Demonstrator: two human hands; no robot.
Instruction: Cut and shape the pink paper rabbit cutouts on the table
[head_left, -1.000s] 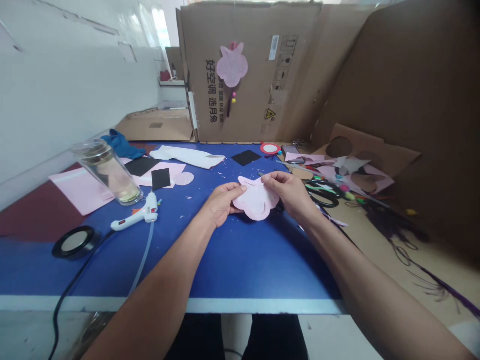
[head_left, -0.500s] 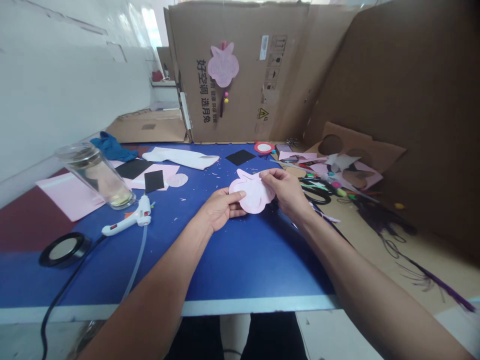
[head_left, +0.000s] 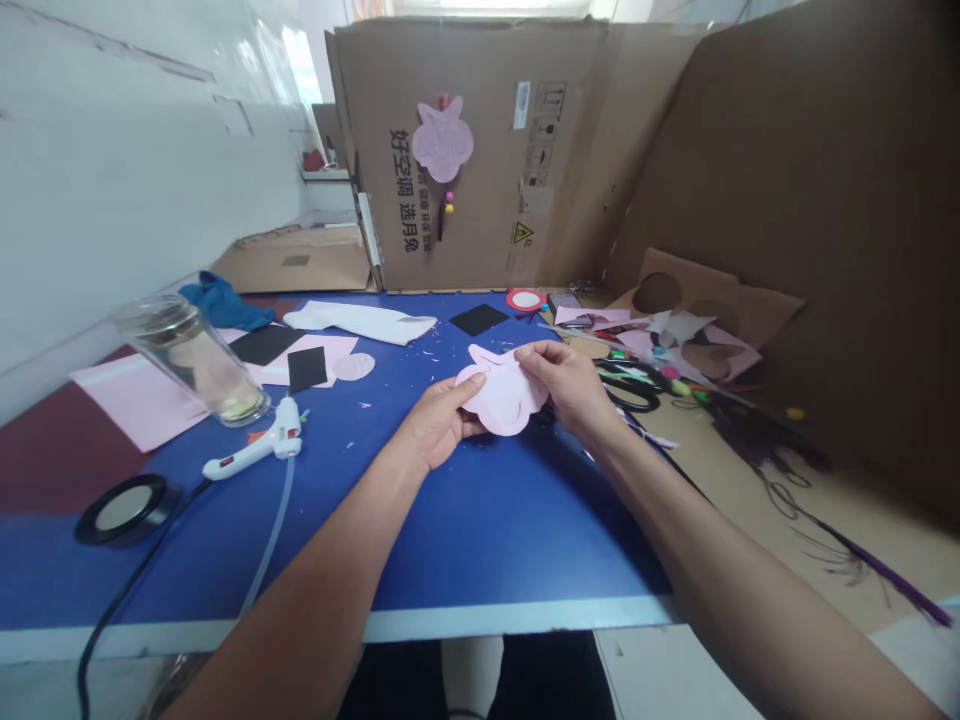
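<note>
Between both hands, above the blue table, is a pink scalloped paper cutout (head_left: 504,402) with pointed tips at its top. My left hand (head_left: 442,420) pinches its left edge, thumb on the front and fingers behind. At the upper right edge my right hand (head_left: 566,380) grips the same cutout between thumb and fingers. A similar pink cutout (head_left: 442,143) hangs on the upright cardboard (head_left: 480,230) behind, with a dark strip and small pink and yellow balls below it.
To the left are a glass jar (head_left: 202,370), a white glue gun (head_left: 259,447) with its cord and a black tape roll (head_left: 126,508). A black square (head_left: 480,319) lies behind my hands. Black-handled scissors (head_left: 630,385) and paper scraps (head_left: 720,350) lie at right.
The view has tilted slightly, so things sit a little lower. My left thumb has shifted up along the cutout's edge. Both hands still hold it.
</note>
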